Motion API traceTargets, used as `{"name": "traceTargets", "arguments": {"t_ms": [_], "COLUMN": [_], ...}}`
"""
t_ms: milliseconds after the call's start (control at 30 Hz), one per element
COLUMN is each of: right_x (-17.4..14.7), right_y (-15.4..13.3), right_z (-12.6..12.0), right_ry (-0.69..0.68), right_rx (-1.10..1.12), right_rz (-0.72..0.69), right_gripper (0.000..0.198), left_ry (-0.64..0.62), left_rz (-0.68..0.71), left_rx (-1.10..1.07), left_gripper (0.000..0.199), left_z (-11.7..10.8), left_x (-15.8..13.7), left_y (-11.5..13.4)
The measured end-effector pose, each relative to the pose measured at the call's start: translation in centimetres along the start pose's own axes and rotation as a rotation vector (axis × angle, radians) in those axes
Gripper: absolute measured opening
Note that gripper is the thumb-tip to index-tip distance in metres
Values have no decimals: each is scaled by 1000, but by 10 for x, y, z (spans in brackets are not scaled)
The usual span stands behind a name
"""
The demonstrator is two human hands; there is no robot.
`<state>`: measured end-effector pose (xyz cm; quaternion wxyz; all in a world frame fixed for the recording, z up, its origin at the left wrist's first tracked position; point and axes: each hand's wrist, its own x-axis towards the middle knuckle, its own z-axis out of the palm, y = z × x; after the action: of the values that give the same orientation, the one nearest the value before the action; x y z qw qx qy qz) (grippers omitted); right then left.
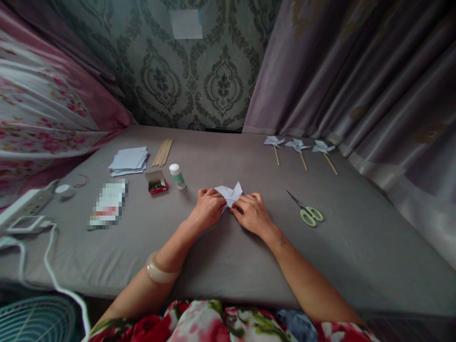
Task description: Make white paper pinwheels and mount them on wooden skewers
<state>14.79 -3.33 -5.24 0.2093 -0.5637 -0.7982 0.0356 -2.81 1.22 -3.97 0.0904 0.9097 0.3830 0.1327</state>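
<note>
A white paper pinwheel [231, 194], without a stick in view, lies low over the cloth between my two hands. My left hand [209, 208] has its fingers closed on the paper's left side. On the right side, my right hand [252, 212] grips the paper between thumb and fingers. The fingertips hide part of the lower folds. To the left of my left hand stand a white and green glue bottle [177, 177] and an open red box [156, 184] of small metal pieces. Green-handled scissors [307, 211] lie to the right of my right hand.
White paper sheets [128, 160] and several wooden sticks [163, 152] lie at the back left. Three finished pinwheels on sticks [298, 146] rest at the back right. A power strip [26, 209] with a white cable [53, 266] is at the left edge, above a fan [37, 318].
</note>
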Motion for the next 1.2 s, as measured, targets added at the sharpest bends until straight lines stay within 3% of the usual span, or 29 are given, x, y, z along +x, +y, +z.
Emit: {"name": "traceTargets", "arguments": {"t_ms": [400,833,1200], "right_x": [3,5,8], "right_y": [1,2,1], "right_z": [7,17,19], "right_ry": [-12,122,116], "right_rx": [226,190,176], "right_rz": [186,294,318], "right_gripper": [10,8,10], "left_ry": [0,30,42], "left_rz": [-28,-64,-64], "left_rx": [-4,-19,-25], "left_gripper": [23,21,19], "left_z": [3,5,5], "left_x": [0,1,0], "left_y": [-1,2,2]}}
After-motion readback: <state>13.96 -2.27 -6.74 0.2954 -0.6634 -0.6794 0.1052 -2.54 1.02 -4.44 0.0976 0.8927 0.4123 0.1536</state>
